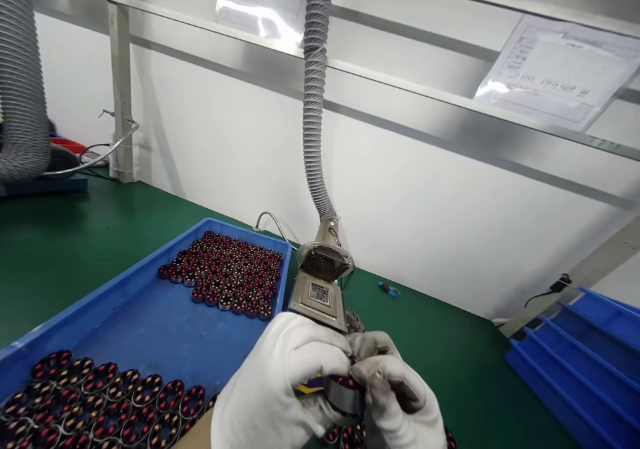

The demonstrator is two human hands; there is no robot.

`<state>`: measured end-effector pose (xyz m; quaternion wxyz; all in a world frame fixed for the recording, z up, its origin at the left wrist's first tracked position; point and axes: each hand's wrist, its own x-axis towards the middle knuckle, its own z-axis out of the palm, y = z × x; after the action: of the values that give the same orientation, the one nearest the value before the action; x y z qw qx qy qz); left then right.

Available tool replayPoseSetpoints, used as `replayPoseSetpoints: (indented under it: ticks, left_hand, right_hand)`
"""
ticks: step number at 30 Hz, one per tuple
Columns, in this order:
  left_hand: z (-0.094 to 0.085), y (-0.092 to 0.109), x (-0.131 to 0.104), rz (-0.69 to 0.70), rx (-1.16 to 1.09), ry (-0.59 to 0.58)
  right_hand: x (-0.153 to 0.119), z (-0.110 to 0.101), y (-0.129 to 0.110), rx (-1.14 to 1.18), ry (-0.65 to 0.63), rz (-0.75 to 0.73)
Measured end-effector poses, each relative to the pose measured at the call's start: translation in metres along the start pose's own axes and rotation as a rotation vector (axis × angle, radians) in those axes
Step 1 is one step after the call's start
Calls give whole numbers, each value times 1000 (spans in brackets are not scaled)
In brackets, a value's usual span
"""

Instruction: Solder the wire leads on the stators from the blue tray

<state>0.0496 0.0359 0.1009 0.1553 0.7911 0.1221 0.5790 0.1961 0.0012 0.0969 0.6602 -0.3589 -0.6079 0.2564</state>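
Note:
In white gloves, both my hands are at the lower middle, close together. My left hand grips a motor stator, a short dark metal ring with red dots on its upper face. Something yellow and blue shows between the left fingers; I cannot make out what it is. My right hand, its glove fingertips stained dark, is closed at the stator's right upper edge. The right fingertips pinch there, but what lies between them is hidden. Several more stators sit on the table below my hands.
A blue tray at left bears several groups of similar stators. Ahead of my hands stands a square metal solder pot under a fume hose. Small cutters lie right of it. Blue stacked trays stand at far right.

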Motion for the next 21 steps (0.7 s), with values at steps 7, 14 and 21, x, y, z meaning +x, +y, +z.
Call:
replayPoseSetpoints:
  ticks: [7,14,21]
  left_hand:
    - [1,-6,-11,13,97,30]
    - [-6,-3,-10,64,191,4]
    - [-10,1,-3,116,379,73]
  right_hand:
    - [3,1,6,440,99,224]
    - [-8,17,4,93,238,107]
    - [-19,2,7,-248,729,-85]
